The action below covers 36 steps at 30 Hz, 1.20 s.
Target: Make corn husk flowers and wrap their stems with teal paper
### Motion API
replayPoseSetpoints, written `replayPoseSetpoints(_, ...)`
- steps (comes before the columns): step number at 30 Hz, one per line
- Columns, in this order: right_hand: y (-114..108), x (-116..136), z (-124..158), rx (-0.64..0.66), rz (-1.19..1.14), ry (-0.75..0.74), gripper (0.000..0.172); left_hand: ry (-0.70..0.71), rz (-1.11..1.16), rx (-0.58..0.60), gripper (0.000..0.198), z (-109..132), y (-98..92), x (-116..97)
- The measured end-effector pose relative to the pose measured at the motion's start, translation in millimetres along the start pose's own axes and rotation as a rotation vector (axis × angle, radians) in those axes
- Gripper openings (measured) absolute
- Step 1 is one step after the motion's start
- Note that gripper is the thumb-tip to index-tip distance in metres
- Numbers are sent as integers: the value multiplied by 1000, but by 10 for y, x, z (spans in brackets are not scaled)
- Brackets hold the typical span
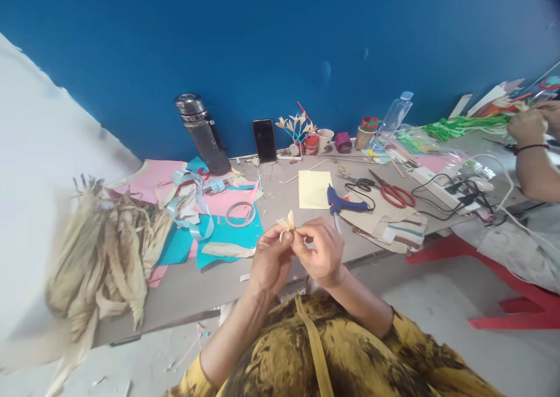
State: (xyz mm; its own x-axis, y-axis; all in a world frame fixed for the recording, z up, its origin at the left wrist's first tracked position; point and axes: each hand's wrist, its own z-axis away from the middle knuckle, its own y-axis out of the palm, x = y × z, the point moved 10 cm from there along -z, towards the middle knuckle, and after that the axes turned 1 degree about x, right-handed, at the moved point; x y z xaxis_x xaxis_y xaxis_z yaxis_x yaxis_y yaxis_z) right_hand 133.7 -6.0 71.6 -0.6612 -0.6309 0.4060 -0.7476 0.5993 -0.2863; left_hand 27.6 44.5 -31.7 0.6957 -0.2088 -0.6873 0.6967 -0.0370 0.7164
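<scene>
Between my fingertips, above the table's front edge, is a small cream flower [289, 219] that looks made of corn husk. My left hand [272, 260] pinches its base from the left. From the right, my right hand [321, 250] has thumb and forefinger closed on the same flower. The fingers partly hide its lower end. A pale husk strip [228, 250] lies on blue paper left of my hands. Beyond them rest a cream paper sheet [312, 190] and a blue glue gun [350, 203]. Similar finished flowers [297, 124] stand in small pots at the back.
Dried corn husks [102, 257] are heaped on the left. A dark flask [203, 137] and a phone [265, 140] stand by the wall. Red-handled scissors [396, 195], gloves [405, 232] and a corded power strip [441, 190] lie right. Another person's hand [528, 125] handles green strips.
</scene>
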Motion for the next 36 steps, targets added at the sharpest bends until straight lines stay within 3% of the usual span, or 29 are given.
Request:
replayPoseSetpoints(5,118,-8,70,92,-16,-23,16,-14,47,-14,25,-52,-39,32)
replayPoseSetpoints(9,195,28,112,198,-137,-29,27,7,31,-42,30,-73,-83,-30)
replayPoseSetpoints(13,146,-254,85,185,-276,270,10,1,-71,58,30,-67,-6,-67)
replayPoseSetpoints(16,213,-396,90,258,-376,429,4,-9,-174,131,29,-59,28,-44)
replayPoseSetpoints(19,234,-380,82,272,-378,406,7,70,-369,71,26,-59,-51,-98)
replayPoseSetpoints(23,207,-299,104,225,-212,300,10,169,-533,-43,23,-18,-123,-180)
replayPoseSetpoints(26,191,-293,135,189,-142,286,8,155,-416,-54,20,20,-104,-147)
replayPoseSetpoints(29,163,-360,180,143,-172,364,3,64,-215,-8,22,43,-41,-45)
replayPoseSetpoints(32,239,-456,286,154,-388,539,10,-17,-77,48,31,53,35,17)
replayPoseSetpoints(36,459,-512,458,217,-772,780,21,-17,-74,71,38,34,48,-33)
